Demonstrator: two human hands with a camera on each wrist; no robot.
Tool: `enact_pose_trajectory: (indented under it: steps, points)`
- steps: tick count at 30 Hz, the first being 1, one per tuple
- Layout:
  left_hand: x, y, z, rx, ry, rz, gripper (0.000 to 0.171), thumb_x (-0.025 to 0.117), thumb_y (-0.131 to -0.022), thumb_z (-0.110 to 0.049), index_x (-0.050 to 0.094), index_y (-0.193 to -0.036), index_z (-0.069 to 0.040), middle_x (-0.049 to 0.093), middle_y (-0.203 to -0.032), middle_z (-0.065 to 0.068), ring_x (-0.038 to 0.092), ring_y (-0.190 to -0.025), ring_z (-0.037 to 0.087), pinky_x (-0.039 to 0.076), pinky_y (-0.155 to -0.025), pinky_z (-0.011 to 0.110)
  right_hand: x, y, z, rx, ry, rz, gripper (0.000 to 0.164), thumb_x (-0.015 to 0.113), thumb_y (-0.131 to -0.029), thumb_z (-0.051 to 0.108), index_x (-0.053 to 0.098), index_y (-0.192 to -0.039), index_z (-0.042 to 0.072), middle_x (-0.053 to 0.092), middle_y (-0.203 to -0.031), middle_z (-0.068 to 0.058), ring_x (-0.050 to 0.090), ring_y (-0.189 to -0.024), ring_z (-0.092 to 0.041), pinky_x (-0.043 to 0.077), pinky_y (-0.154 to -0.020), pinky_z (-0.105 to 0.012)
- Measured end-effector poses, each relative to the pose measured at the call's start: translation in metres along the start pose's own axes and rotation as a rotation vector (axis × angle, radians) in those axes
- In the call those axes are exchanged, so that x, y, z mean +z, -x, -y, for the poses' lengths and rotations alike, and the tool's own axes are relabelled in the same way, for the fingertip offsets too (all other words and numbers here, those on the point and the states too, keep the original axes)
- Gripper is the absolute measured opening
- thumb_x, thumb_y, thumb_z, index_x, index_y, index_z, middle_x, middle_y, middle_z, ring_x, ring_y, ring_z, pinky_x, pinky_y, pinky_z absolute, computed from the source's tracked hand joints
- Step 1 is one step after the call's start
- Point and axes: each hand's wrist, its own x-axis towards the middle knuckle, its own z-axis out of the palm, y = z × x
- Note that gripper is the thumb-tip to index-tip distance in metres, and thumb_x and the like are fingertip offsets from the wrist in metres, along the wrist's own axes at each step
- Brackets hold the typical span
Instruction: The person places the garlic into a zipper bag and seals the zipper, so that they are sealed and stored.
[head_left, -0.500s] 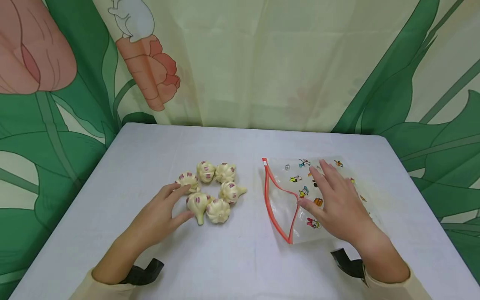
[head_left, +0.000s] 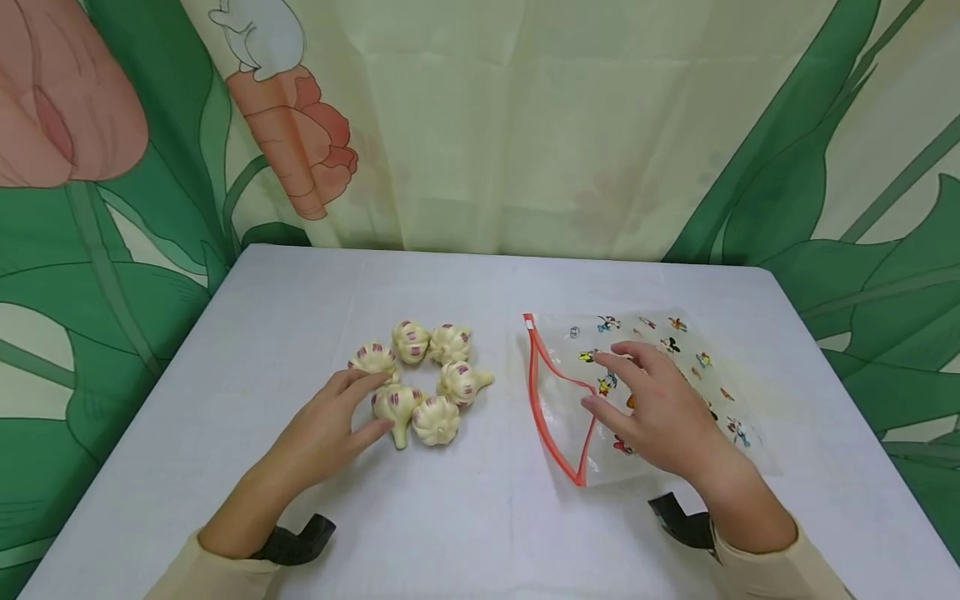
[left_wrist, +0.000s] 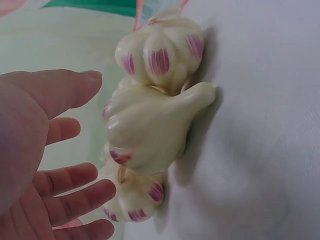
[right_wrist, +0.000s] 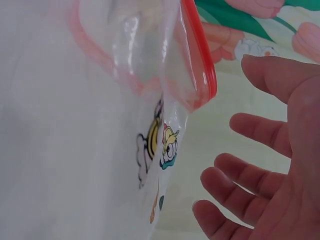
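In the head view, six garlic bulbs (head_left: 436, 421) lie in a loose ring left of the centre of your white-covered table (head_left: 420, 508). Several lean on a neighbour, which probably keeps their round sides from rolling. Your left hand (head_left: 322, 429) sits at about eight o'clock of the ring, thumb and fingers spread around the bulb whose stem points to six o'clock; you seem to place it there because that side is nearest your arm. To the right lies a clear zip bag (head_left: 693, 354) printed with cartoon figures, its red zip edge (head_left: 534, 392) facing nine o'clock, towards the bulbs. Your right hand (head_left: 663, 412) hovers over the bag, fingers loosely bent and holding nothing, the thumb turned to the mouth.

In the left wrist view, your fingers are parted and grip nothing; whether a fingertip touches the bulb at four o'clock of them, you cannot tell. Three bulbs show in a row, the middle one's stem resting out at two o'clock.

In the right wrist view, your fingers are relaxed and apart from the plastic. The mouth gapes at twelve o'clock, its zip edge raised, perhaps because the stiff strip bows the soft film up.
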Motion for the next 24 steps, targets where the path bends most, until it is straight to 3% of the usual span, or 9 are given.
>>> enact_pose_trajectory:
  steps: [4, 9, 17, 24]
  points:
    - [0.003, -0.002, 0.002, -0.008, 0.007, 0.012, 0.057, 0.076, -0.090, -0.026, 0.056, -0.141, -0.009, 0.051, -0.134, 0.020, 0.057, -0.116, 0.037, 0.051, -0.089, 0.055, 0.005, -0.002, 0.001, -0.058, -0.013, -0.002, 0.030, 0.077, -0.087, 0.019, 0.072, -0.115, 0.008, 0.054, -0.128, -0.017, 0.054, -0.107, -0.032, 0.049, -0.084, -0.050]
    - [0.006, -0.005, 0.003, -0.026, 0.017, 0.029, 0.057, 0.075, -0.091, -0.027, 0.056, -0.142, -0.010, 0.051, -0.135, 0.019, 0.057, -0.116, 0.037, 0.051, -0.089, 0.055, 0.008, -0.002, 0.001, -0.053, -0.020, 0.058, 0.016, 0.075, -0.089, 0.015, 0.076, -0.104, 0.012, 0.056, -0.125, -0.017, 0.054, -0.105, -0.031, 0.048, -0.084, -0.047]
    - [0.008, -0.006, 0.003, -0.026, 0.022, 0.031, 0.056, 0.075, -0.092, -0.026, 0.055, -0.142, -0.010, 0.050, -0.135, 0.018, 0.059, -0.112, 0.035, 0.052, -0.086, 0.054, 0.009, -0.003, 0.008, -0.018, -0.022, 0.106, 0.016, 0.074, -0.090, 0.017, 0.077, -0.106, 0.015, 0.055, -0.117, -0.011, 0.054, -0.094, -0.023, 0.051, -0.074, -0.040]
    - [0.010, -0.007, 0.002, -0.018, 0.030, 0.030, 0.053, 0.076, -0.091, -0.023, 0.058, -0.139, -0.009, 0.052, -0.132, 0.016, 0.060, -0.109, 0.032, 0.053, -0.085, 0.051, 0.012, -0.004, 0.011, -0.011, 0.047, 0.146, 0.020, 0.075, -0.090, 0.022, 0.079, -0.107, 0.014, 0.053, -0.109, -0.008, 0.051, -0.093, -0.023, 0.049, -0.067, -0.035]
